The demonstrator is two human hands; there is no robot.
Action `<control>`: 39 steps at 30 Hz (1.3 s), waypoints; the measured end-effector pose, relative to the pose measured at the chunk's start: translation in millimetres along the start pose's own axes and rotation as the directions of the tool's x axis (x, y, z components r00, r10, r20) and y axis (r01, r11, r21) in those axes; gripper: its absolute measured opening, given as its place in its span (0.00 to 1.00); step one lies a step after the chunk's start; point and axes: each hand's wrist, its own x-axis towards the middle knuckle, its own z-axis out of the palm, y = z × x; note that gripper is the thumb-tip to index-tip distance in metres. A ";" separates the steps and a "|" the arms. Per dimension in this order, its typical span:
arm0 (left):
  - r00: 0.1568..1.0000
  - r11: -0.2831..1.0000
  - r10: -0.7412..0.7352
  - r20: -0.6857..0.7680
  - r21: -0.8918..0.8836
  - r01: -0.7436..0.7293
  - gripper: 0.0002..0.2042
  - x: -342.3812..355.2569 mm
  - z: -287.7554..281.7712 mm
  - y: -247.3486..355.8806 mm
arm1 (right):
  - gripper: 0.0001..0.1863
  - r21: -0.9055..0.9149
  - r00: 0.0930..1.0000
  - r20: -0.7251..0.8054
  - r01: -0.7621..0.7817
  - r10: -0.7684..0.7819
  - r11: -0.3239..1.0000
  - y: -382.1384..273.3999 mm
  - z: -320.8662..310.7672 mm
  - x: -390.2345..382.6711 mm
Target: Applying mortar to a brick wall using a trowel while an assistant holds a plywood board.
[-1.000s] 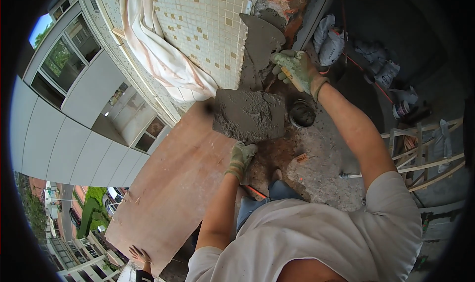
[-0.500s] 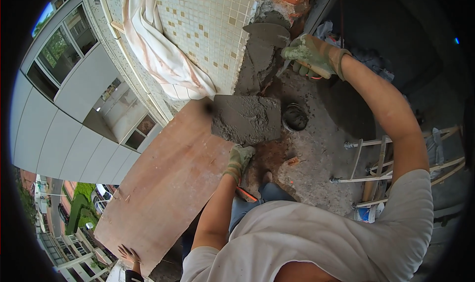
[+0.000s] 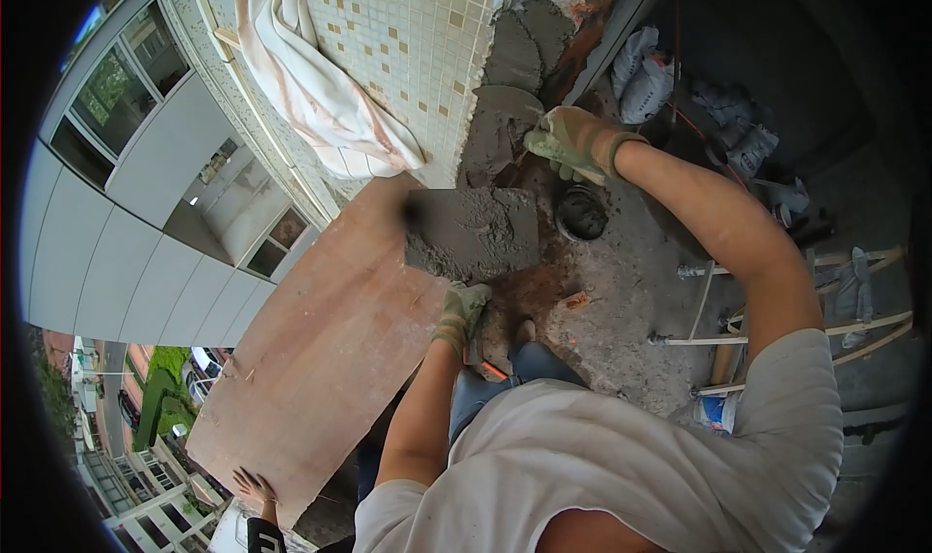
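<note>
My left hand [image 3: 462,314], in a green-stained glove, grips the near edge of a mortar board [image 3: 471,231] spread with wet grey mortar. My right hand [image 3: 573,145], gloved too, is closed round the handle of a trowel [image 3: 507,104], mostly hidden by the hand. Its mortar-smeared blade lies against the wet mortar [image 3: 536,40] on the wall's broken edge, beside the small tiles [image 3: 408,58]. Just right of the mortar board stands a dark round bucket [image 3: 581,211].
A large plywood sheet [image 3: 311,359] lies at my left; another person's hand [image 3: 254,485] rests flat on it. White cloth [image 3: 311,87] hangs over the tiled wall. A wooden-railed ladder [image 3: 718,335], sacks [image 3: 646,77] and a brick piece [image 3: 577,301] are at the right.
My right hand has drawn the trowel down the wall edge toward me and slightly left, exposing smoothed mortar above it. The mortar board has shifted slightly left.
</note>
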 end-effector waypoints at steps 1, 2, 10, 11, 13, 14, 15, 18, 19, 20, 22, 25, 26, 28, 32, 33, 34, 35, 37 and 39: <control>1.000 1.000 -0.003 -0.003 0.002 0.003 0.09 -2.4 -1.1 -0.7 | 0.21 0.060 0.999 0.011 0.046 -0.047 0.997 -5.1 -13.6 -0.2; 1.000 0.997 -0.029 0.012 0.067 0.028 0.10 -0.7 -3.6 -0.5 | 0.22 0.064 0.998 0.018 0.052 -0.053 0.997 -12.6 -24.7 3.4; 0.995 0.996 -0.084 0.055 -0.012 0.085 0.09 -17.8 0.4 21.2 | 0.18 -0.372 0.665 -0.445 0.472 -0.600 0.799 1.6 -27.2 19.3; 0.983 0.982 -0.184 0.012 -0.053 0.184 0.07 -20.7 -9.0 13.8 | 0.17 -0.329 0.676 -0.418 0.509 -0.606 0.795 10.2 -5.7 0.7; 0.962 0.959 -0.272 -0.009 -0.080 0.270 0.05 -18.1 -15.3 5.7 | 0.18 -0.400 0.799 -0.373 0.320 -0.471 0.859 55.3 42.9 -12.3; 0.977 0.975 -0.211 -0.024 -0.075 0.209 0.05 -17.5 -16.3 2.5 | 0.18 -0.154 0.776 -0.431 0.440 -0.461 0.885 85.7 66.7 -11.8; 0.988 0.987 -0.147 -0.038 -0.072 0.144 0.04 -13.8 -14.7 3.3 | 0.18 0.092 0.755 -0.488 0.543 -0.438 0.835 110.0 77.9 -10.1; 0.978 0.979 -0.204 -0.049 -0.018 0.203 0.05 -11.1 -17.1 4.9 | 0.19 -0.168 0.702 -0.591 0.375 -0.397 0.912 133.8 76.3 -6.9; 0.977 0.979 -0.206 -0.055 -0.009 0.206 0.05 -12.9 -14.4 7.0 | 0.21 -0.152 0.807 -0.488 0.297 -0.333 0.943 134.0 62.3 -7.5; 0.979 0.980 -0.197 -0.060 -0.022 0.196 0.05 -16.1 -8.8 12.0 | 0.21 -0.142 0.807 -0.488 0.302 -0.332 0.943 132.6 47.6 -9.6; 0.980 0.983 -0.185 -0.076 -0.030 0.183 0.05 -16.4 -3.1 14.2 | 0.21 -0.227 0.786 -0.456 0.351 -0.418 0.908 132.4 16.4 -10.6; 0.975 0.977 -0.204 -0.089 0.049 0.208 0.05 -8.5 6.6 5.0 | 0.15 -0.239 0.764 -0.345 0.491 -0.545 0.838 156.3 -37.4 4.3; 0.973 0.974 -0.211 -0.097 0.067 0.218 0.05 -5.6 10.5 1.3 | 0.10 -0.192 0.804 -0.271 0.494 -0.529 0.848 162.0 -56.3 11.0; 0.969 0.968 -0.222 -0.109 0.095 0.233 0.05 -5.4 29.1 9.3 | 0.09 0.168 0.874 -0.128 0.486 -0.469 0.858 177.7 -91.9 36.4; 0.974 0.985 -0.171 -0.147 -0.057 0.165 0.04 -22.0 64.0 28.8 | 0.14 -0.017 0.866 -0.111 0.488 -0.487 0.873 127.9 -128.3 -5.7; 0.974 0.986 -0.167 -0.153 -0.044 0.162 0.04 -22.2 69.1 25.2 | 0.13 0.230 0.698 -0.314 0.713 -0.643 0.662 160.3 -117.1 19.6; 0.971 0.986 -0.167 -0.172 -0.053 0.160 0.04 -23.7 76.2 22.6 | 0.13 0.234 0.691 -0.302 0.722 -0.657 0.651 174.2 -109.1 27.5; 0.964 0.982 -0.181 -0.196 -0.091 0.166 0.04 -24.4 84.3 21.5 | 0.13 0.035 0.648 -0.287 0.743 -0.706 0.668 183.9 -101.6 30.3; 0.953 0.977 -0.192 -0.236 -0.136 0.163 0.04 -23.3 99.8 16.4 | 0.14 -0.165 0.593 -0.254 0.752 -0.765 0.638 206.6 -77.7 55.2; 0.947 0.971 -0.185 -0.263 -0.196 0.135 0.05 -20.6 111.0 8.9 | 0.17 -0.659 0.533 -0.158 0.570 -0.831 0.491 228.8 -45.6 94.3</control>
